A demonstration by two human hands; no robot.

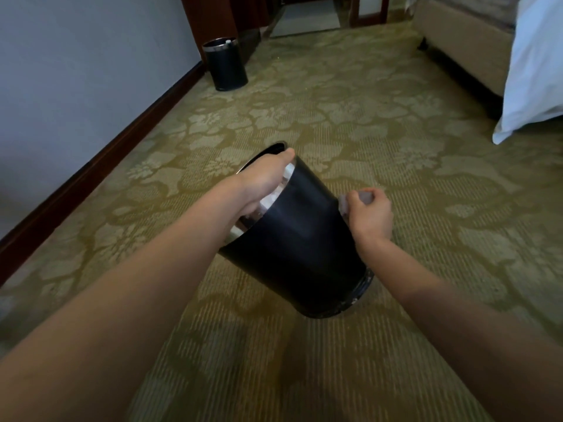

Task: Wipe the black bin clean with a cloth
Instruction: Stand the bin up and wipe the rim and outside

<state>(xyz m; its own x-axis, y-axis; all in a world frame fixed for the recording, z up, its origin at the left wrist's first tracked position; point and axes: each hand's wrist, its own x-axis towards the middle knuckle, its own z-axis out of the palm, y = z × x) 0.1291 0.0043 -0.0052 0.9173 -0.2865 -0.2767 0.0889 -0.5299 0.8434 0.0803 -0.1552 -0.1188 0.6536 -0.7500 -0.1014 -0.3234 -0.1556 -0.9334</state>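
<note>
A black bin (304, 239) with a shiny metal rim is tilted over the carpet, its mouth turned to the far left and its base toward me on the right. My left hand (262, 181) grips the metal rim, thumb on top and fingers hidden inside the mouth. My right hand (370, 216) holds a small pale cloth (358, 199) bunched in its fingers and presses it against the bin's far right side wall.
A second black bin (225, 63) with a metal rim stands by the wall at the far left. A dark skirting board (100, 159) runs along the left. A bed base (463, 44) with white bedding (536, 68) fills the right. Patterned green carpet covers the floor.
</note>
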